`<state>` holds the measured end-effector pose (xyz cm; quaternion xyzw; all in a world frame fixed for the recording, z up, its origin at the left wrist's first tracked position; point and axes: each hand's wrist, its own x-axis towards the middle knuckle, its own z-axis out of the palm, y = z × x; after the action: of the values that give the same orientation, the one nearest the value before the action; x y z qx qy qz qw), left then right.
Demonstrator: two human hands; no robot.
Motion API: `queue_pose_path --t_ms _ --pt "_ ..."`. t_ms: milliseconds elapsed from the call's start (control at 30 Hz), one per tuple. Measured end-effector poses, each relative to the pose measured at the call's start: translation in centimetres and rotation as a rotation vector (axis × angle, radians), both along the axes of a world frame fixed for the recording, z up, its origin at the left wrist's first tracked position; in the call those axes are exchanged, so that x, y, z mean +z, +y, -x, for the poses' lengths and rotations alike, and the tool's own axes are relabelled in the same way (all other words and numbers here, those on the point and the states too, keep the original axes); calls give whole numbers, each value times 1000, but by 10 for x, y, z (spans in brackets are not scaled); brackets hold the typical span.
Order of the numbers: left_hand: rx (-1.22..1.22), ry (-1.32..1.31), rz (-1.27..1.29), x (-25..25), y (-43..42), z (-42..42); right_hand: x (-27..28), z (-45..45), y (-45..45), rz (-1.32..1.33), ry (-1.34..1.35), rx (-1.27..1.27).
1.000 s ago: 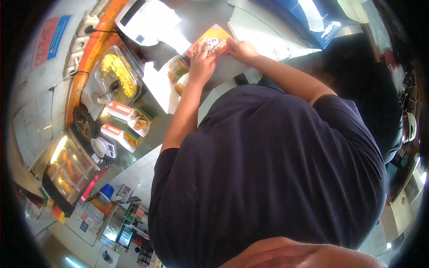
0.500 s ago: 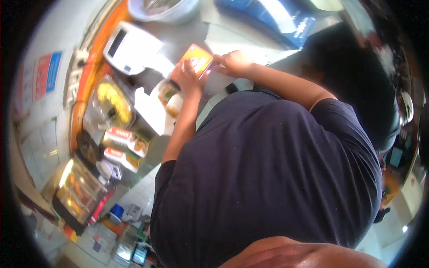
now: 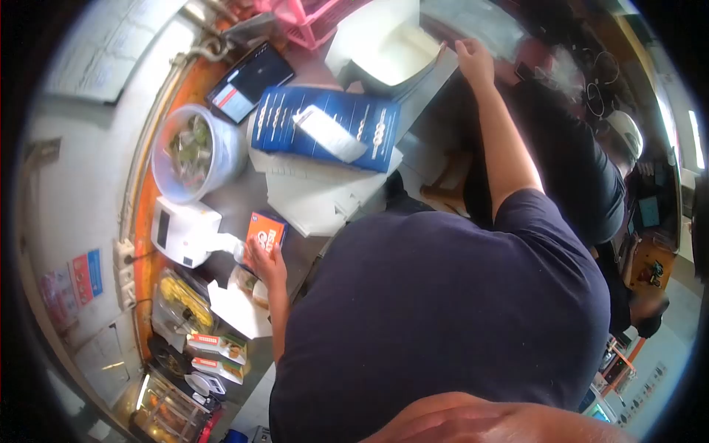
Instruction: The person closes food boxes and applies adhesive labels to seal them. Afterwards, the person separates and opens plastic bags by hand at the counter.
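On the grey counter at left lies an orange box (image 3: pixel 266 229) with white lettering. My left hand (image 3: pixel 266 260) is closed on its lower part, fingers across the front and thumb at the right side. My right hand (image 3: pixel 476 63) is stretched far forward, fingers curled, beside the corner of a white open carton (image 3: pixel 402 53). Whatever it may pinch is too small to make out. Nearer to me, a blue box (image 3: pixel 281 122) with a white phone-like slab (image 3: pixel 330 134) on it rests on a stack of white cartons (image 3: pixel 306 199).
Along the wall stand a dark-screened tablet (image 3: pixel 251 83), a translucent bucket (image 3: pixel 164 166), a white counter device (image 3: pixel 185 232), a bag of yellow food (image 3: pixel 185 303) and small boxes (image 3: pixel 218 345). A pink basket (image 3: pixel 303 26) is at the far end. A person in black (image 3: pixel 569 159) is close at right.
My right hand has left the orange box and reached far forward to the white carton. My left hand stays on the box. The camera view has shifted, showing more of the far counter.
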<state>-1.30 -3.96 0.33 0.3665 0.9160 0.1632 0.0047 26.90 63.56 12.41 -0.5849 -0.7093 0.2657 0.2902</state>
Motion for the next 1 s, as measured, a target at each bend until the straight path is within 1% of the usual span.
queue_pose_path --t_ms 33,100,133,200,233,267,367,433,500,533,667,733,767,800,833,867,900,933,967,1000 --pt "25 0 -56 2 2 -2 -17 -3 29 31 -36 60" --pt "44 24 -47 18 16 -13 -50 -4 82 91 -108 187" --pt "55 32 -38 26 24 -21 -81 -1 113 145 -73 274" --pt "57 85 22 38 38 -32 -118 10 154 198 -204 396" --pt "56 110 53 41 43 -36 -125 15 159 226 -269 457" --pt "50 107 30 44 48 -39 -129 22 166 311 -348 486" --pt "101 58 68 54 59 -51 -123 38 170 508 -317 596" --pt "109 67 109 51 61 -55 -120 36 173 378 -407 698" --pt "88 47 112 54 65 -58 -115 33 171 342 -403 753" --pt "84 56 107 56 68 -60 -112 31 170 373 -355 756" --pt "22 102 86 59 89 -62 -102 22 163 442 -225 614" --pt "-16 175 74 71 97 -64 -123 16 172 348 -112 596" --pt "43 146 97 77 97 -63 -155 10 185 241 -46 575" --pt "93 158 108 82 93 -59 -126 10 172 196 43 556" --pt "224 181 167 82 79 -56 -118 12 176 269 111 607" --pt "303 309 195 87 61 -54 -117 14 177 124 107 600" --pt "452 376 222 88 42 -47 -80 22 149 82 139 561" --pt "609 405 219 104 36 -44 -37 33 118 39 169 522" --pt "770 427 212 106 14 -39 -27 39 106 208 355 499" --pt "911 443 216 103 -9 -33 -14 48 90 106 415 532"
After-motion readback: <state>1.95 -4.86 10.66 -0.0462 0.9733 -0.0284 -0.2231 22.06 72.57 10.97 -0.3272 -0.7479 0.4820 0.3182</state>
